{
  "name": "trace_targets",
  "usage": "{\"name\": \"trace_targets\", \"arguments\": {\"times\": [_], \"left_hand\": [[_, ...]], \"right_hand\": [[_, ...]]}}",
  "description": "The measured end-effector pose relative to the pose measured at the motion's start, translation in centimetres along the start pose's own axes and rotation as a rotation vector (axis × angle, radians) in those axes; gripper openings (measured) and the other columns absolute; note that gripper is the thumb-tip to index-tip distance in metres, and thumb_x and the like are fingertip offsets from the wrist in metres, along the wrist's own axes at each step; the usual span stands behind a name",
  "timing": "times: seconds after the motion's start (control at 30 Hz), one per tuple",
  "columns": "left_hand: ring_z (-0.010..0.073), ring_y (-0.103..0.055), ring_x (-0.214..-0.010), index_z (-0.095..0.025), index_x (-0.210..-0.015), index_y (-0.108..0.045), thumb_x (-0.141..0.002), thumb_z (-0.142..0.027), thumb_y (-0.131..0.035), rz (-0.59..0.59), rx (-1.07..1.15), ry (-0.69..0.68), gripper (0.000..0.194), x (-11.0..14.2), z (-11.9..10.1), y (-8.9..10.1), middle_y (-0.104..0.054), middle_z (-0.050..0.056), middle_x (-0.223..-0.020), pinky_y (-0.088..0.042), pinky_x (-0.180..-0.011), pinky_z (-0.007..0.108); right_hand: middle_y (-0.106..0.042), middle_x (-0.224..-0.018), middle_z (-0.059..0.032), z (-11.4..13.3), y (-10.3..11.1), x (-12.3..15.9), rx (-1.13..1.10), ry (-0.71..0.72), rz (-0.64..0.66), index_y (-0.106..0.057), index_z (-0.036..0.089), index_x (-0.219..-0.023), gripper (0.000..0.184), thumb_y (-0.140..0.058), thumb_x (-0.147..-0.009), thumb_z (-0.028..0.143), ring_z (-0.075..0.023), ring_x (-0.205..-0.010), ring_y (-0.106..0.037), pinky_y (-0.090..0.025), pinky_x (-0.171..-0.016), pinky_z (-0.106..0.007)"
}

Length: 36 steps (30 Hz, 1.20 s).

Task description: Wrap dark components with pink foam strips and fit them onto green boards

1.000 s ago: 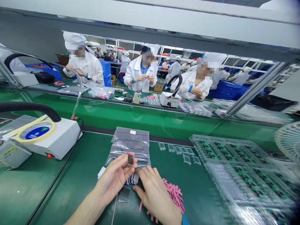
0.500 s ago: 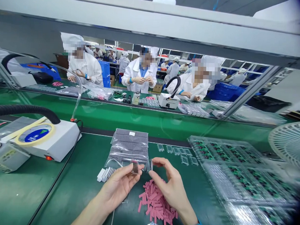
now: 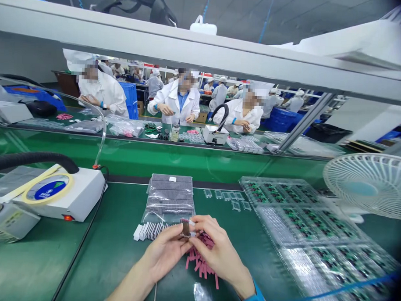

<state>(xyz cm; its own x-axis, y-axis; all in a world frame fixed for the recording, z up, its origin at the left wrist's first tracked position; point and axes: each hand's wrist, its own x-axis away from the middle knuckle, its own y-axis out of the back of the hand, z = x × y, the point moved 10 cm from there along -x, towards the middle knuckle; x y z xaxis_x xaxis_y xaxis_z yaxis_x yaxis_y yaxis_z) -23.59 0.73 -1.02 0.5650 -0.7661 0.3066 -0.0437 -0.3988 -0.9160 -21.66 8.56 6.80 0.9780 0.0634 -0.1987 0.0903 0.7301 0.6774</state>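
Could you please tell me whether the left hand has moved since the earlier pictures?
Yes, the left hand has moved right: against the bagged stack, it reached the lower middle, and now reaches the lower right corner.

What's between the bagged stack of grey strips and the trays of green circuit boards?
Several small clear plastic pieces lie on the green tabletop between the bagged stack and the trays, as the head view shows.
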Motion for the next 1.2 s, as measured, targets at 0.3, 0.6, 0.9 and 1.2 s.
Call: {"name": "trace_targets", "arguments": {"times": [0.3,0.6,0.9,1.2], "left_hand": [[0.0167,-0.064,-0.095,-0.003,-0.092,-0.074,-0.087,-0.009,-0.058,-0.018,0.027,0.014,0.017,0.1,0.6,-0.2,-0.071,0.012,-0.097,-0.052,-0.093,0.028],[0.0182,-0.067,-0.097,-0.005,-0.09,-0.074,-0.091,-0.006,-0.05,-0.2,0.031,0.096,0.024,-0.1,1.8,1.0,-0.072,0.014,-0.101,-0.055,-0.095,0.031],[0.0199,-0.068,-0.1,-0.005,-0.089,-0.074,-0.089,-0.004,-0.05,-0.219,0.015,0.038,0.024,0.2,1.2,0.9,-0.072,0.015,-0.101,-0.056,-0.096,0.034],[0.0224,-0.069,-0.098,-0.005,-0.09,-0.077,-0.086,-0.004,-0.055,-0.262,0.075,-0.004,0.022,4.4,4.6,3.1,-0.074,0.015,-0.1,-0.056,-0.096,0.034]], "right_hand": [[-0.06,-0.116,-0.0026,0.5,0.7,0.3,-0.018,-0.059,0.014,-0.063,0.014,-0.082,0.016,-0.053,-0.094,0.019,-0.0105,-0.106,-0.055,-0.039,-0.096,-0.025],[-0.061,-0.117,-0.0037,0.0,1.1,1.1,0.075,-0.071,-0.011,-0.066,0.016,-0.099,0.017,-0.05,-0.096,0.022,-0.0108,-0.107,-0.054,-0.04,-0.095,-0.027],[-0.062,-0.116,0.0002,0.5,1.6,0.1,0.067,0.073,0.043,-0.065,0.016,-0.094,0.018,-0.048,-0.098,0.019,-0.008,-0.104,-0.056,-0.037,-0.092,-0.025],[-0.059,-0.098,-0.0051,3.6,0.7,4.5,0.181,0.278,0.005,-0.057,0.01,-0.088,0.016,-0.044,-0.095,0.014,-0.0116,-0.094,-0.049,-0.034,-0.086,-0.028]]}}
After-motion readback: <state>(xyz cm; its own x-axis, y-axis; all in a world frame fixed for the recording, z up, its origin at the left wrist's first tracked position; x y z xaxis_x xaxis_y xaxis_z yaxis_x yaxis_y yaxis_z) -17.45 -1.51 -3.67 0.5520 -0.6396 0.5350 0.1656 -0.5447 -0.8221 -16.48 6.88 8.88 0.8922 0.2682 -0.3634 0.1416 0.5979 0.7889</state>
